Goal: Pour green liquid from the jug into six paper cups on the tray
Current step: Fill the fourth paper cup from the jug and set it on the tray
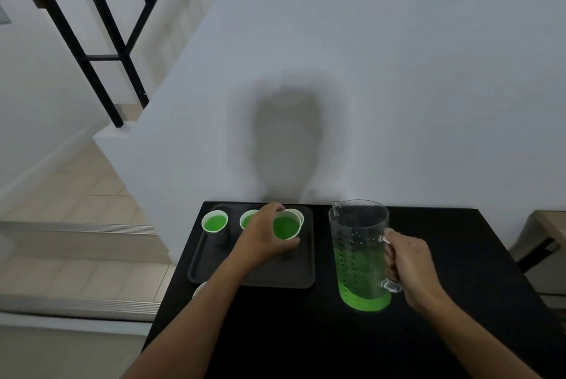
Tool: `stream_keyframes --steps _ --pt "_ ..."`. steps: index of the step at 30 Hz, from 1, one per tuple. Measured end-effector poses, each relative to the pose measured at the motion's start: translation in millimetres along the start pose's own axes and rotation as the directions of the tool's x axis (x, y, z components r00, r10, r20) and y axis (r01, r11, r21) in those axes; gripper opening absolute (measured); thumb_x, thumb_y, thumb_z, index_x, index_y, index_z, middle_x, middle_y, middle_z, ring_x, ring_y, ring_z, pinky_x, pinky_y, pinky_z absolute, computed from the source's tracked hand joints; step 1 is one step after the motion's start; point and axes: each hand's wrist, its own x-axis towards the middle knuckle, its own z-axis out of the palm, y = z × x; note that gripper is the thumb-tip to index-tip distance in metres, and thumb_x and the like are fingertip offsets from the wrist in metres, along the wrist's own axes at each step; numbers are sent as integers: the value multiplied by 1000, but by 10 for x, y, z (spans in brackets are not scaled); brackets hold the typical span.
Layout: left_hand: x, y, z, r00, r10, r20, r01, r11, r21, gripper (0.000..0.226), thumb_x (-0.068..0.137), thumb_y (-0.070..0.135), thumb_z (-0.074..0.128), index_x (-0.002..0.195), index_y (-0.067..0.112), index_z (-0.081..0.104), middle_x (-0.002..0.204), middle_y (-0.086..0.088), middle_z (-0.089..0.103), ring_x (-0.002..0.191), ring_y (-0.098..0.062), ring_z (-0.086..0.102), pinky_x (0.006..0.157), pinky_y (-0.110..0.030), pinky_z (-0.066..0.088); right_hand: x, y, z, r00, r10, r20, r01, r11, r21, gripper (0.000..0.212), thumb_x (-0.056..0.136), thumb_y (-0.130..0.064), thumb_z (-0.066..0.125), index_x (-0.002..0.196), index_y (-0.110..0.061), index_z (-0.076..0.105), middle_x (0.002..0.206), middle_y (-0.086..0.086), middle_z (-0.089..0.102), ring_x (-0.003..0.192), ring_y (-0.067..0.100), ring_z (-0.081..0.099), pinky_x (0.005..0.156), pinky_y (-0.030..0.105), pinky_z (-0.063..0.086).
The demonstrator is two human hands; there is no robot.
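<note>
A dark tray (214, 271) lies on the black table at the left. On its far side stand white paper cups with green liquid: one at the far left (214, 222), one partly hidden behind my left hand (247, 218). My left hand (263, 237) grips another filled cup (286, 227) over the tray, and the rim of a further cup (299, 215) shows behind it. A clear jug (361, 256), about half full of green liquid, stands upright on the table right of the tray. My right hand (410, 265) is closed on its handle.
The rim of another white cup (199, 289) peeks out beside my left forearm near the table's left edge. The table (459, 256) stands against a white wall. Tiled stair steps and a black railing lie to the left, a beige seat at the right.
</note>
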Motion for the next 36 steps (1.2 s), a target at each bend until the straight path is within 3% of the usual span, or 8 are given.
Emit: stream_keyframes --steps 5,13,18,23,29,36 --pt "-58 -249 -162 999 -32 -35 34 998 48 79 63 31 86 133 15 52 126 5 57 115 -12 53 96 -21 38 -127 357 247 995 5 -99 4 996 91 46 103 -17 43 58 -8 44 47 -1 36 42 12 29 41 25 26" --pt "-117 -672 -451 991 -119 -52 123 990 74 68 64 26 89 122 16 56 112 6 58 99 -12 53 80 -19 36 -255 714 570 983 53 -174 -32 992 124 45 101 -16 42 56 -8 44 48 4 34 43 16 29 42 27 25" --pt "-133 -971 -604 979 -192 -61 197 977 81 70 54 50 80 115 26 57 110 10 63 98 -12 59 79 -21 39 -304 873 705 976 62 -210 -40 994 104 49 102 -16 41 53 -10 42 46 2 34 42 16 30 44 27 25" --pt "-150 -1165 -692 968 -229 -101 237 968 81 58 64 24 89 112 20 56 103 6 59 92 -14 54 77 -22 36 -330 975 805 972 47 -229 -28 996 85 49 102 -15 39 54 -10 41 45 0 35 40 9 31 44 27 26" --pt "-168 -1461 -675 944 -314 -98 321 945 66 59 65 23 87 114 14 55 103 0 61 93 -19 57 77 -27 39 -335 1111 859 970 41 -242 -17 995 102 51 103 -14 38 53 -10 40 45 0 35 43 16 32 47 29 27" --pt "-149 -1745 -608 943 -326 -74 331 941 72 60 64 22 88 113 14 54 103 0 62 94 -21 58 78 -29 42 -344 1192 908 968 23 -251 3 995 101 50 103 -12 37 54 -10 40 44 -1 36 41 8 34 43 26 29"
